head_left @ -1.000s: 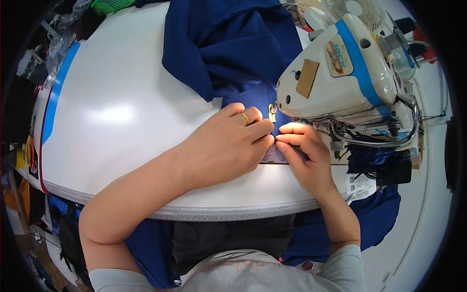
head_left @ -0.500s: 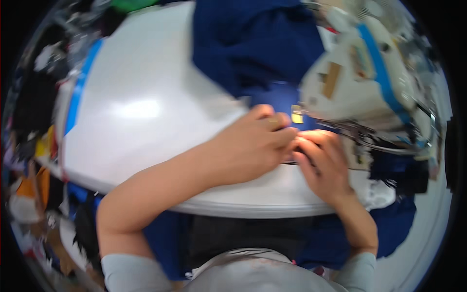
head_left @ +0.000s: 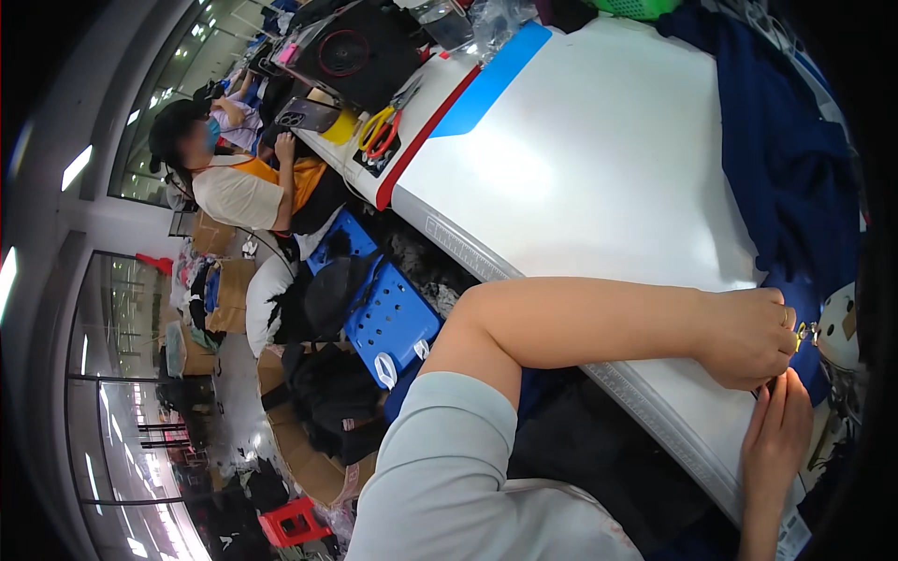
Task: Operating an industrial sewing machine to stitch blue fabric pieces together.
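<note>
At the right edge of the view, my left hand (head_left: pixel 748 338) is curled, its fingertips down beside the sewing machine (head_left: pixel 840 327), which is cut off by the dark rim. My right hand (head_left: pixel 781 432) lies just nearer, its fingers pressed together and meeting the left fingers. Whatever the two hands pinch between them is hidden. Dark blue cloth (head_left: pixel 795 168) spreads over the far right of the white table (head_left: pixel 599 159) and runs down to the hands and under the machine.
Orange and yellow scissors (head_left: pixel 379 131) and a phone (head_left: pixel 309 114) lie on the neighbouring table. A co-worker (head_left: pixel 238 192) sits there. Left of my table stand a blue perforated plastic seat (head_left: pixel 393 323), a cardboard box (head_left: pixel 323 467) of dark cloth and a red stool (head_left: pixel 292 522).
The view has swung left, so the hands and sewing machine now appear at the right edge. The co-worker and room have come into sight. Both hands stay together beside the machine.
</note>
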A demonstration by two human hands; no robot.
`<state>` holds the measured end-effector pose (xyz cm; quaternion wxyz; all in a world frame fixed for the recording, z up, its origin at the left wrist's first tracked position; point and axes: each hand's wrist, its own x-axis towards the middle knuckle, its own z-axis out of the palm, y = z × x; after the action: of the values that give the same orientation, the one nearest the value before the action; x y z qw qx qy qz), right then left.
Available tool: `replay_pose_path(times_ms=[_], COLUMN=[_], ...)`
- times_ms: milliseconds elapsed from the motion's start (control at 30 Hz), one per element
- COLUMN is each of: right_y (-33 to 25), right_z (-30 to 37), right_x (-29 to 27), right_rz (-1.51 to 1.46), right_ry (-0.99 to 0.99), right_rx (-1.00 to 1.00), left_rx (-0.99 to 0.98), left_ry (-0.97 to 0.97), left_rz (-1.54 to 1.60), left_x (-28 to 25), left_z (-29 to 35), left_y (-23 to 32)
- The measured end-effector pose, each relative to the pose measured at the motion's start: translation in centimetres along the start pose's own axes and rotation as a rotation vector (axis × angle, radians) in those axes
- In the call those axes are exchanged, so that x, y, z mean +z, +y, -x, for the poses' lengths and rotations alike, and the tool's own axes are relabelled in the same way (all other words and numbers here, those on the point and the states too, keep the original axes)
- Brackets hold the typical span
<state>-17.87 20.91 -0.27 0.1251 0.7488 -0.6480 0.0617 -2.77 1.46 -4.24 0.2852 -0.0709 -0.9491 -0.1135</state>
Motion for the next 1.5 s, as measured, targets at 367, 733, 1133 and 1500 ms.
replay_pose_path(times_ms=[367,733,1133,1500], right_y=[0.4,2.1,2.5,2.6], right_z=[1.2,1.9,-0.6,0.5], right_x=[0.2,0.8,0.2,0.6], right_rz=[-0.039,-0.341,-0.464,-0.478], right_ry=[0.030,0.066,0.002,0.070], right_rx=[0.003,0.050,0.026,0.159], left_rx=[-0.009,-0.010,-0.116,-0.223], left_ry=[0.083,0.091,-0.113,-0.287], left_rz=[-0.017,0.027,0.251,0.177], left_x=[0.4,1.0,-3.5,-4.9], left_z=[-0.1,0.2,0.9,-0.8], left_y=[0.5,0.2,-0.8,-0.5])
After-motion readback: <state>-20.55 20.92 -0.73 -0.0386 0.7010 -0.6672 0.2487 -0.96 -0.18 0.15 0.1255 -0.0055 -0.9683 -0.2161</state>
